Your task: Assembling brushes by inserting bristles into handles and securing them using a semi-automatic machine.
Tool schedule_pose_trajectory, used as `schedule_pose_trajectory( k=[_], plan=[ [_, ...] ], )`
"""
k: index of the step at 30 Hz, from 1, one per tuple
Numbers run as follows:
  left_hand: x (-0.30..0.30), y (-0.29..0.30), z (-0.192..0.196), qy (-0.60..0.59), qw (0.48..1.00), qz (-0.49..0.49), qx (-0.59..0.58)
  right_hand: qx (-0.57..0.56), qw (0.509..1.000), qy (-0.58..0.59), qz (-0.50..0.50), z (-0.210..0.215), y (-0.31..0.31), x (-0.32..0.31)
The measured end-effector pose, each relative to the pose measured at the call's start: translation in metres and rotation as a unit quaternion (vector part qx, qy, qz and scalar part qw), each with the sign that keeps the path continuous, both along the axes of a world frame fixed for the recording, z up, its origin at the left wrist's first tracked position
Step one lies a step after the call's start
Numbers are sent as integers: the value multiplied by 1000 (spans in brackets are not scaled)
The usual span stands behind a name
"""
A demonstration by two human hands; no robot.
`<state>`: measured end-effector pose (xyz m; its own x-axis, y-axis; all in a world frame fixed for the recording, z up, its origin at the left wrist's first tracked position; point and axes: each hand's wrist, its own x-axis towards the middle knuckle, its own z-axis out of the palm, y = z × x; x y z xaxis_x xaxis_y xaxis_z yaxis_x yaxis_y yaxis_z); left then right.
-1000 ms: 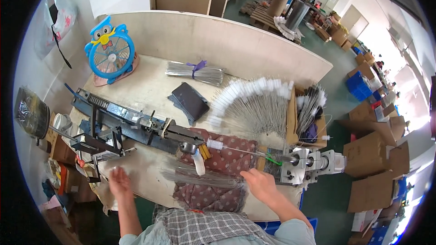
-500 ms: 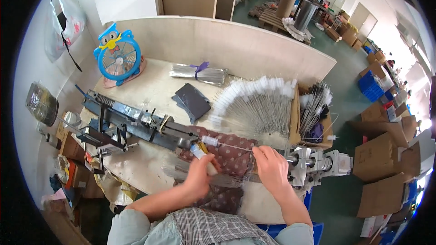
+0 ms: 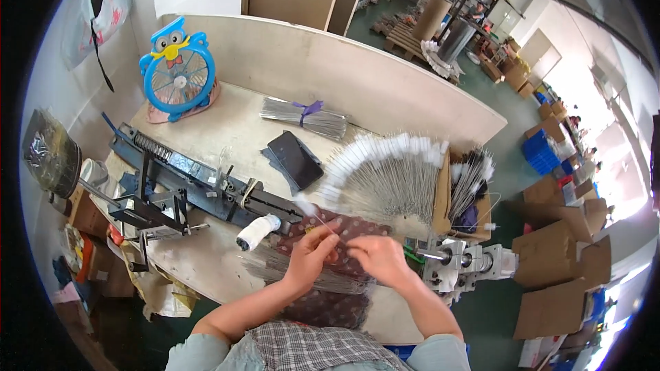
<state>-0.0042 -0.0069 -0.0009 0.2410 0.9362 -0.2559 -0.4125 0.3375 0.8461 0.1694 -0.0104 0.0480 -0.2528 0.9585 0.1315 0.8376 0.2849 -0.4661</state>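
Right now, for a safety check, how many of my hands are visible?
2: the left hand, at a white-tipped wire, and the right hand, just right of the left.

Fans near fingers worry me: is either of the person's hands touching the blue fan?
No: the left hand and right hand are near the spotted cloth, while the blue fan stands at the table's far left.

Blue cartoon-faced fan stands far left on tabletop; dark phone on dark cloth, far middle. Plastic bag hangs far left. Right, beyond tabletop: cardboard boxes, blue crate farther off.
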Motion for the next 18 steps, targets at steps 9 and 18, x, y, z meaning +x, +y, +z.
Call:
schedule_pose_trajectory(
  k=[9, 18],
  plan=[
    [-7, -3, -9, 75, 990, -57, 108, 22, 992, -5, -128, -37, 60, -10],
    [-18, -9, -2, 65, 993, -85, 50, 9, 985, -124, -121, -92, 106, 5]
  ],
)
